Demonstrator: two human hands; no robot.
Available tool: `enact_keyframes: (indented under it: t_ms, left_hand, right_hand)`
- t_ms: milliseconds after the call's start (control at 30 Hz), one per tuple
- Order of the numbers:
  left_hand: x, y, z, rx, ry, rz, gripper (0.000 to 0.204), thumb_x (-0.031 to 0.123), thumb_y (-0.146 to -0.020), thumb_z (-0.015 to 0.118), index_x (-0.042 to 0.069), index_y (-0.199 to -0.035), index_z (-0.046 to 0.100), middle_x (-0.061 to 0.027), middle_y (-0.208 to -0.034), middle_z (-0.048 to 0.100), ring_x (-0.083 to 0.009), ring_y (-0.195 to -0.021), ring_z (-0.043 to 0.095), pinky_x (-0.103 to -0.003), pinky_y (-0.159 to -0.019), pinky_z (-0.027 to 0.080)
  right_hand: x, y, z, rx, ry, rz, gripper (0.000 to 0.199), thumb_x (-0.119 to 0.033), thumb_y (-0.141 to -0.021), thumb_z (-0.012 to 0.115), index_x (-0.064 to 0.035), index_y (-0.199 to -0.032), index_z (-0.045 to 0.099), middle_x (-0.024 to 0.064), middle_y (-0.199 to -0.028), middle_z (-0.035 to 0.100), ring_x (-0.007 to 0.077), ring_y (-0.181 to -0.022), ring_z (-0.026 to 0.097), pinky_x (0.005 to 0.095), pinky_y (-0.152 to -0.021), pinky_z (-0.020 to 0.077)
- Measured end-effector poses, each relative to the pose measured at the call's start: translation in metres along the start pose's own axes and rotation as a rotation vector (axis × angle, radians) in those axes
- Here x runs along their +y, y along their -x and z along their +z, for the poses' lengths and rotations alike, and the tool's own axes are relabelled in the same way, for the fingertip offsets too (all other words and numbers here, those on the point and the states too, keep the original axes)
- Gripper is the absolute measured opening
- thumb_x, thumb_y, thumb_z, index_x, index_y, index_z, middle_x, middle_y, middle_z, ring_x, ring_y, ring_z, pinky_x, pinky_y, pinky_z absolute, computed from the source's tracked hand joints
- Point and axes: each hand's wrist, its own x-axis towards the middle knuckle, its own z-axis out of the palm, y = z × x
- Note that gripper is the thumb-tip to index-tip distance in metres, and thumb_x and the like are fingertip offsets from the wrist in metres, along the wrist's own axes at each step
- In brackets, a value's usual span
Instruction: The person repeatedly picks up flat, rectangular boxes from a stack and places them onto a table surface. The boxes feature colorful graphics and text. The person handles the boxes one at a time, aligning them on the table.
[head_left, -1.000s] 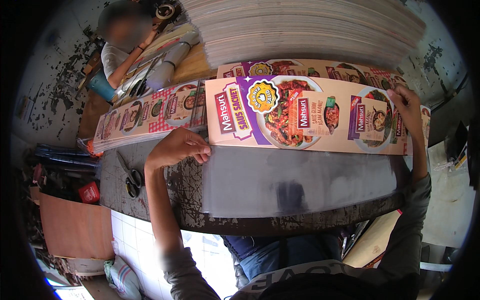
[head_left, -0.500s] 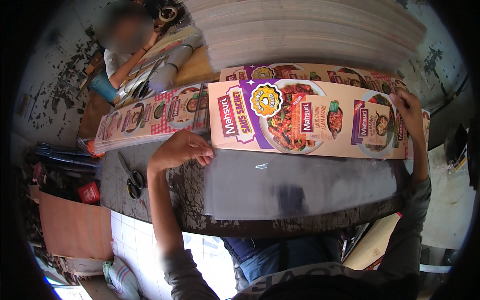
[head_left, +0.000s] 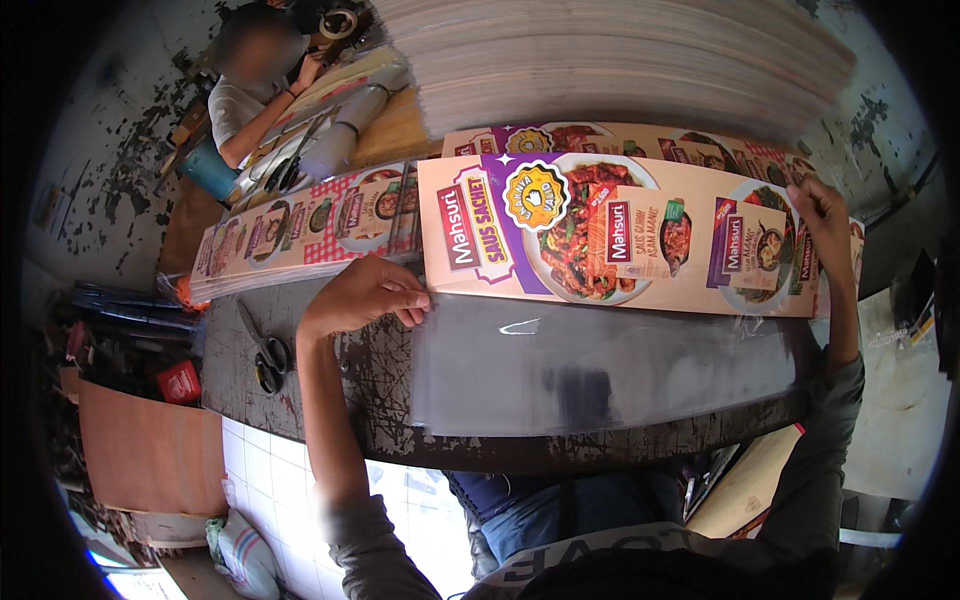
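A long printed cardboard strip point(head_left: 688, 185), peach coloured with pictures of food dishes and sachets, lies across the table in front of me. My right hand point(head_left: 825, 215) grips its right end between thumb and fingers. At its lower left corner, the fingers of my left hand point(head_left: 378, 298) are pinched together; exactly how they meet the edge is partly hidden. Directly below the strip, a clear plastic sheet or sleeve point(head_left: 500, 385) lies flat on the dark worn tabletop, shining with reflections. Behind it, more of the same printed strips point(head_left: 690, 150) lie overlapped.
Black-handled scissors point(head_left: 268, 365) lie left of my left forearm. A stack of printed strips in plastic point(head_left: 300, 232) sits at the left. Behind rises a tall pile of cardboard sheets point(head_left: 620, 60). Another person point(head_left: 235, 120) works at the far left, near a blue-green bucket point(head_left: 208, 172).
The printed strip has shifted very slightly up and to the right, both hands moving with it. The other person's head and arm have moved a little.
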Motion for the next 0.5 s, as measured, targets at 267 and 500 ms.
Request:
enact_keyframes:
  t_ms: [267, 500]
  left_hand:
    - [0.0009, -0.0008, 0.0004, -0.023, -0.029, -0.003, 0.019, 0.012, -0.085, 0.062, -0.007, -0.089, 0.063, -0.0122, -0.076, 0.065, -0.0161, -0.069, 0.064, -0.026, -0.063, 0.052]
    - [0.0025, -0.0010, 0.0009, -0.034, -0.035, 0.015, 0.018, 0.012, -0.085, 0.062, -0.006, -0.089, 0.063, -0.0116, -0.075, 0.065, -0.0156, -0.069, 0.064, -0.026, -0.063, 0.052]
  right_hand:
    - [0.0041, 0.0004, -0.0007, -0.033, -0.043, 0.034, 0.035, -0.022, -0.087, 0.058, -0.0031, -0.063, 0.040, -0.0029, -0.059, 0.032, 0.0058, -0.057, 0.029, 0.0251, -0.052, 0.0242]
    - [0.0072, 0.0004, -0.0020, -0.023, -0.108, 0.017, 0.035, -0.021, -0.087, 0.058, -0.0045, -0.063, 0.040, -0.0046, -0.060, 0.032, 0.0043, -0.058, 0.029, 0.0238, -0.052, 0.0234]
